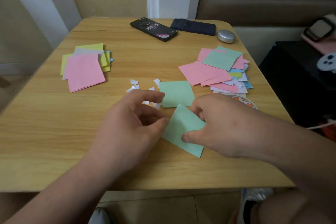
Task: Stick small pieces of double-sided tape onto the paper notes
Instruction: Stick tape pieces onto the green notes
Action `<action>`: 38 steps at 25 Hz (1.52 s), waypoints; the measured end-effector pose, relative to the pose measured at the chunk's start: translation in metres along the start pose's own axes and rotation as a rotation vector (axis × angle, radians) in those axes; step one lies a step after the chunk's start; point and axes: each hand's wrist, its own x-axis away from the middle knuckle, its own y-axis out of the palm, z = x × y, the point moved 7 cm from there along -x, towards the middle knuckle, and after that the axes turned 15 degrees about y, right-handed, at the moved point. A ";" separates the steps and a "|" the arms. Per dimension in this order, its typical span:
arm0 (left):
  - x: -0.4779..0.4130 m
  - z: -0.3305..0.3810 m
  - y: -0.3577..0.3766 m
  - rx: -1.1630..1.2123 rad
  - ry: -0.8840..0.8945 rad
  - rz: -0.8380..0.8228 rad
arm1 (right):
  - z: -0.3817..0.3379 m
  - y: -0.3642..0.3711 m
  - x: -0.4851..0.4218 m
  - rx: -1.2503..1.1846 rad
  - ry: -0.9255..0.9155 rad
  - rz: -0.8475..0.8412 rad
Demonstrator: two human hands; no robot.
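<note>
A person's right hand (pixel 214 125) pinches a green note (pixel 183 131) steady on the table (pixel 54 142) while the left hand (pixel 134 122), fingertips closed at the note's edge, apparently presses tape; white scraps (pixel 134 85) lie beyond the grip.

Two bare, sleeveless forearms (pixel 76 183)

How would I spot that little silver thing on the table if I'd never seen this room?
Start at the wooden table and look to its far right corner. Two dark phones lie along the far edge, and just right of the dark blue phone sits the silver case. It is the only rounded, shiny metal-coloured thing there; everything else nearby is flat.
</note>
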 end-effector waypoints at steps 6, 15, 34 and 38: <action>0.000 0.000 -0.001 0.267 -0.038 0.041 | -0.005 -0.008 0.006 -0.277 -0.115 -0.100; -0.004 0.002 -0.019 0.570 -0.010 0.245 | 0.003 -0.014 0.010 -0.907 -0.143 -0.372; 0.004 -0.003 -0.021 0.571 -0.023 0.377 | -0.014 0.004 0.018 -1.126 -0.272 -0.534; 0.007 0.006 -0.017 0.476 0.032 0.325 | -0.009 0.007 0.015 -1.202 -0.162 -0.452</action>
